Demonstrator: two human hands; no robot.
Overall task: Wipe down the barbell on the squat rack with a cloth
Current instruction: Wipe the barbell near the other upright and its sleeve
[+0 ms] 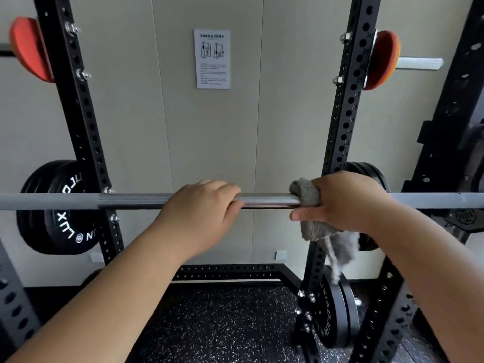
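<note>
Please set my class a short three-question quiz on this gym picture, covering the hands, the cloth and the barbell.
1. True or false: the left hand holds the cloth.
2. Where does the cloth touch the barbell? A: left of the left hand. B: under the right hand. C: nowhere, because it lies on the floor.
3. Fill in: the loose end of the cloth hangs ___ the barbell.

Key: 1 false; 2 B; 3 below.

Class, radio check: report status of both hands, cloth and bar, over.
Left hand grips shiny steel barbell. Right hand wraps grey fluffy cloth round it. No obstruction on bar between hands.
</note>
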